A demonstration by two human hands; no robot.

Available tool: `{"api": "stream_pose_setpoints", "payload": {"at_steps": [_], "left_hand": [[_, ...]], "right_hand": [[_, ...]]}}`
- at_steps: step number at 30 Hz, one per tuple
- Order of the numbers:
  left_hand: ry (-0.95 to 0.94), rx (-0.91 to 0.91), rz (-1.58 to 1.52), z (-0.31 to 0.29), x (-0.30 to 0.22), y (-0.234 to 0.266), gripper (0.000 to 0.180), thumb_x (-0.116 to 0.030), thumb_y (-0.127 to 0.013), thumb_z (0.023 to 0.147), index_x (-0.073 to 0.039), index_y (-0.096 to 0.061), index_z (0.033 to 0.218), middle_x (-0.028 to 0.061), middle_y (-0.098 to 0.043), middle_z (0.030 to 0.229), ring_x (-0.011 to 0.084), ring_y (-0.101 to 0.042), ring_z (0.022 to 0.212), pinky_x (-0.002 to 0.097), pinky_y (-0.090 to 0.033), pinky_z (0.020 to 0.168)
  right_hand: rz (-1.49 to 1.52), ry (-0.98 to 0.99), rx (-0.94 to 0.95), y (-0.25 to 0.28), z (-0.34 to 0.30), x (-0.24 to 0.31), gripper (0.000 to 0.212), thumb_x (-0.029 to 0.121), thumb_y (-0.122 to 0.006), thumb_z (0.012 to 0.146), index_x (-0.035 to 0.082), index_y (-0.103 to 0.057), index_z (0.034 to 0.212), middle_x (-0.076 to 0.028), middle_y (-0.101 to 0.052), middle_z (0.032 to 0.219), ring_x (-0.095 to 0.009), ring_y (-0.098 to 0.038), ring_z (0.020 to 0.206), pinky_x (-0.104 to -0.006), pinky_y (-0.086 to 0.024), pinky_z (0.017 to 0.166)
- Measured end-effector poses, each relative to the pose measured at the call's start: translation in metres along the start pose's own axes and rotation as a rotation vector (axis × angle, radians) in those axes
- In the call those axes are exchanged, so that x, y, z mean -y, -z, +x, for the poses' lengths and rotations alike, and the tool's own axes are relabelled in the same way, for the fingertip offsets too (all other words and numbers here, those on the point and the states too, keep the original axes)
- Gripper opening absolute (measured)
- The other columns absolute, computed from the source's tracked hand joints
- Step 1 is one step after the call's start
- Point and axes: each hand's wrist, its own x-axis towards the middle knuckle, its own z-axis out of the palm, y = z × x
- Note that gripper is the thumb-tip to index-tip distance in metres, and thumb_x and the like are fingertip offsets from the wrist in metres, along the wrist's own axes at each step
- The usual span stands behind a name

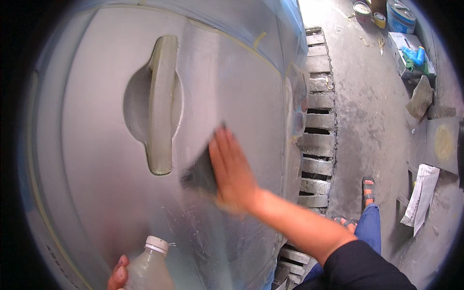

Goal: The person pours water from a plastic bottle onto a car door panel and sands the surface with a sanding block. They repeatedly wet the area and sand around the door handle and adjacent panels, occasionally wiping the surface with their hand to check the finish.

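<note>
A grey-primed car door panel with wet streaks on its lower part fills the left and middle. Its handle stands over a rounded recess. My right hand lies with fingers stretched against the panel, right of and below the handle, pressing a dark sheet, apparently sandpaper. The hand and sheet are smeared by motion. At the lower left, my left hand grips a translucent plastic bottle with a white cap; only some fingertips show beside it.
Blue masking film and yellow tape border the panel. A slatted floor grate runs alongside. Scissors, a tape roll, a blue bucket, a box and folded paper sit along the right.
</note>
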Motion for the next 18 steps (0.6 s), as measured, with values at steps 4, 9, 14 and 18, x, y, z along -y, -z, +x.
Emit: {"api": "stream_pose_setpoints", "payload": {"at_steps": [4,9,14,18], "left_hand": [[0.013,0.007,-0.002,0.002,0.003,-0.005,0.057,-0.034,-0.054,0.093,-0.007,-0.041,0.141,0.0153,-0.041,0.146,0.0346,-0.059,0.114,0.0432,-0.065,0.069],[0.039,-0.011,0.009,0.003,0.002,-0.001,0.057,-0.034,-0.054,0.093,-0.007,-0.041,0.141,0.0153,-0.042,0.145,0.0344,-0.059,0.113,0.0428,-0.065,0.069],[0.039,-0.004,0.002,0.012,0.005,-0.004,0.056,-0.034,-0.054,0.093,-0.007,-0.041,0.141,0.0153,-0.042,0.145,0.0342,-0.059,0.113,0.0425,-0.064,0.068],[0.041,0.006,-0.006,0.013,0.009,-0.010,0.056,-0.034,-0.054,0.093,-0.007,-0.041,0.141,0.0154,-0.042,0.145,0.0340,-0.059,0.112,0.0422,-0.064,0.068]], "right_hand": [[-0.079,-0.030,-0.075,0.023,0.094,-0.034,0.084,0.033,-0.061,0.083,-0.011,-0.024,0.144,-0.033,-0.020,0.152,-0.048,-0.017,0.143,-0.0546,-0.019,0.116],[0.028,0.042,0.136,0.001,-0.043,0.018,0.077,0.029,-0.057,0.085,-0.009,-0.027,0.145,-0.031,-0.020,0.154,-0.047,-0.014,0.145,-0.0532,-0.014,0.118],[-0.032,0.065,0.025,0.006,0.042,-0.026,0.077,0.014,-0.054,0.078,-0.009,-0.026,0.146,-0.031,-0.018,0.154,-0.047,-0.015,0.145,-0.0532,-0.014,0.118],[-0.115,-0.054,-0.083,0.025,0.111,-0.042,0.087,0.035,-0.062,0.080,-0.010,-0.026,0.145,-0.032,-0.020,0.153,-0.046,-0.020,0.143,-0.0535,-0.017,0.118]]}}
